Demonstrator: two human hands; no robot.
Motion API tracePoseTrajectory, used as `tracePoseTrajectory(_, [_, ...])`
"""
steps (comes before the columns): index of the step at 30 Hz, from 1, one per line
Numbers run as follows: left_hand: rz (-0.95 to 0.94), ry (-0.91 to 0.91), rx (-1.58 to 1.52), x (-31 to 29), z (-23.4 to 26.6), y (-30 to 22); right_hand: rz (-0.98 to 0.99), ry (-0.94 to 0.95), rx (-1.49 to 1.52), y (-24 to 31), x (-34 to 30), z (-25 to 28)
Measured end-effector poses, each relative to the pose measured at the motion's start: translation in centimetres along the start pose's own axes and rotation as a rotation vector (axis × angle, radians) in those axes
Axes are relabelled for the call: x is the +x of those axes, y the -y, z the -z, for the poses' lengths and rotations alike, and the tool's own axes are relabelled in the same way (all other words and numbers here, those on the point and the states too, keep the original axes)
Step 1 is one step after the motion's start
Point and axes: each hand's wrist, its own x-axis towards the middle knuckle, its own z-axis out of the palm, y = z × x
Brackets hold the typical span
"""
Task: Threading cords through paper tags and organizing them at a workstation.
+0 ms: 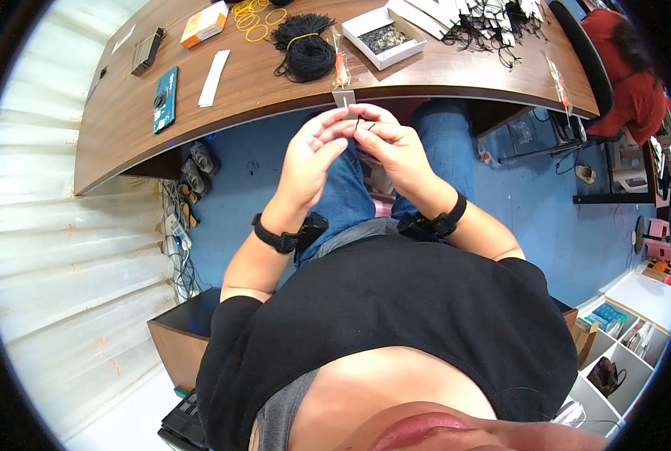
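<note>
A thin black cord point(359, 122) runs between my fingertips, just off the desk's front edge and above my lap. My right hand point(399, 152) pinches it with thumb and forefinger. My left hand point(313, 156) meets it from the other side, fingers bent together around the cord; its exact hold is partly hidden. Beyond my fingertips, a small grey-white tag point(343, 98) shows at the desk edge; whether the cord joins it I cannot tell. A tied bundle of black cords point(305, 62) lies on the desk straight ahead.
On the brown desk point(256, 94) lie a white open box point(403, 58) of small pieces, white tags with black strings point(493, 26), yellow rubber bands point(256, 31), an orange-white box point(204, 26), a blue phone-like box point(165, 101) and a white strip point(213, 79). Another person point(625, 86) sits at right.
</note>
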Motion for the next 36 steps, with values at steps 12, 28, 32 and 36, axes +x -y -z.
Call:
tracePoseTrajectory(12, [0.293,-0.074,-0.236,0.7,-0.3,0.7,0.214,-0.057,-0.464,-1.1,0.9,1.0])
tracePoseTrajectory(28, [-0.063,-0.133,0.048,1.6,0.1,0.4,0.091,0.093,-1.638,6.0,14.5,7.2])
tracePoseTrajectory(32, [-0.072,-0.094,0.075,1.6,0.1,0.6,-0.046,0.299,-1.625,5.9,16.5,8.0])
tracePoseTrajectory(36, [-0.065,-0.096,0.077,1.5,0.2,0.3,-0.083,0.447,-1.659,5.5,18.0,8.0])
